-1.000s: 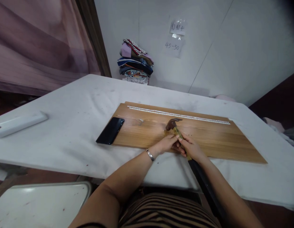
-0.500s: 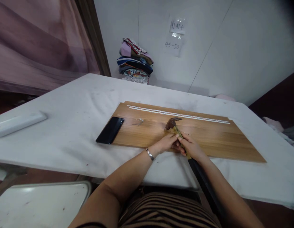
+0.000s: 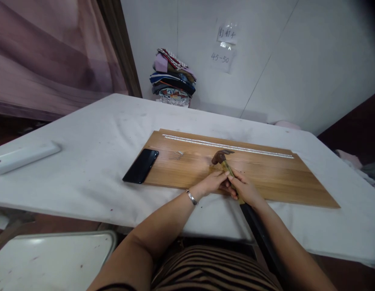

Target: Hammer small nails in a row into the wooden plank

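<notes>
A claw hammer [image 3: 226, 161] with a rusty head, a yellowish neck and a long black handle slants over the near edge of a wooden board [image 3: 284, 178]. My right hand [image 3: 246, 189] is closed around the neck below the head. From the other side my left hand [image 3: 213, 182], with a silver bracelet at the wrist, closes its fingers on the same part. The two thumbs nearly meet there, and the left fingertips are partly hidden. Several loose nails [image 3: 179, 154] lie on the board, left of the hammer head.
A black phone [image 3: 141, 165] rests across the board's left end. Two white measuring strips [image 3: 228, 146] run along its far side. The white-covered table [image 3: 93, 161] also bears a long white object [image 3: 26, 157] at left. Folded clothes [image 3: 172, 79] are stacked against the wall. A pale stool [image 3: 54, 262] stands lower left.
</notes>
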A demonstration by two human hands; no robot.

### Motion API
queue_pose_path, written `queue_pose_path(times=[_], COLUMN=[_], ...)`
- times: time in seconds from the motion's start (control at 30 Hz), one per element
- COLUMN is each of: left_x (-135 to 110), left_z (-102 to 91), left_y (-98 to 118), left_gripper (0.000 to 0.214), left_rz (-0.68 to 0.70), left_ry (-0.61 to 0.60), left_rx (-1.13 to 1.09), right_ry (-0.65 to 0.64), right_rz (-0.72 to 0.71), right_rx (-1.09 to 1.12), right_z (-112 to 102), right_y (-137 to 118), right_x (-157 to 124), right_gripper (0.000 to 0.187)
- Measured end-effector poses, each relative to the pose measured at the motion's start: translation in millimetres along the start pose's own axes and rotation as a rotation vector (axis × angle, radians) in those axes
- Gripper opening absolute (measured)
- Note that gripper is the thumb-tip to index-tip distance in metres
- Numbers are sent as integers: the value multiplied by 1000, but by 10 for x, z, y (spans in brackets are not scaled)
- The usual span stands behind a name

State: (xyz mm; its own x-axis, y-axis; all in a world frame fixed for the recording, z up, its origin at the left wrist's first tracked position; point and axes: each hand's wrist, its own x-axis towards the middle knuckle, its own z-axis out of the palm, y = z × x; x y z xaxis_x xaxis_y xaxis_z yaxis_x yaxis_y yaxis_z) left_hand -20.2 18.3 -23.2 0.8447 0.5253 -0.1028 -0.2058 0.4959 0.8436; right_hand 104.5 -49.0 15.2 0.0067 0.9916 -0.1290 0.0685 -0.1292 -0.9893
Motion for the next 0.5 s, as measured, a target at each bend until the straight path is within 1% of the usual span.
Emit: queue_pose_path(times=[0.1,0.27,0.4,0.5], left_x=[-1,11,12,5], left_z=[0,-15,-19,-11], left_y=[-3,-21,-26,-18], left_gripper=[53,53,54,53], left_rz=[-2,28,13,15], left_ry=[37,8,31,25], left_rx=[14,0,4,12], right_ry=[-7,5,6,11], right_rz=[20,0,19,1], right_rx=[2,-6,-7,0], right_z=[4,15,10,3], right_y=[-6,-26,-19,-4], right_x=[2,-5,-1,-1], right_gripper=[31,31,33,34])
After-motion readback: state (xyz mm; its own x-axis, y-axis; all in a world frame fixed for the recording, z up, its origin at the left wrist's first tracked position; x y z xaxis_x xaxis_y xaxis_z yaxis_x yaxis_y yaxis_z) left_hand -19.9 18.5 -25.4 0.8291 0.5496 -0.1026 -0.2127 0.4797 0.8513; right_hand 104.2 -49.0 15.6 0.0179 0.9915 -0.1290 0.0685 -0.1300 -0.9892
